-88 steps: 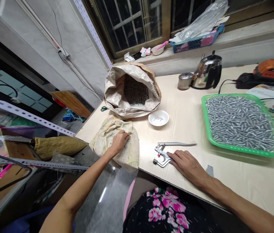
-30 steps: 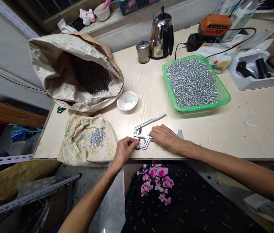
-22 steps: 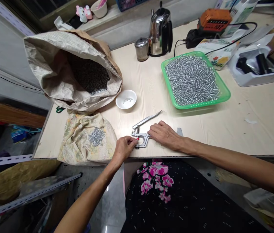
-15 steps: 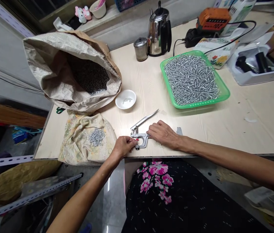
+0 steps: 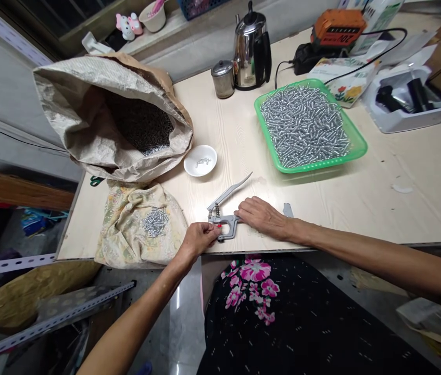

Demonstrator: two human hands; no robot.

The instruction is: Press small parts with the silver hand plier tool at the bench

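Note:
Snap fastener pliers (image 5: pixel 229 227), grey with a spring and a red part at the jaw, lie near the table's front edge with their upper handle raised. My right hand (image 5: pixel 264 216) is closed around the lower handle. At the jaw, my left hand (image 5: pixel 200 237) pinches with thumb and forefinger; whatever is between the fingertips is too small to make out. Left of that hand, a pile of small metal pieces (image 5: pixel 155 222) rests on a patterned cloth (image 5: pixel 122 234). Beyond the pliers stands a white bowl (image 5: pixel 200 169) with several small pieces in it.
A green basket (image 5: pixel 306 167) heaped with small metal springs or pins stands at the right. An open sack (image 5: pixel 83 125) of dark small pieces leans at the left. Behind are a kettle (image 5: pixel 249 57), a lidded metal cup (image 5: pixel 223 83) and an orange battery (image 5: pixel 339 28).
The view has shifted slightly. Both hands keep nearly the same places at the pliers, and the upper handle stays raised.

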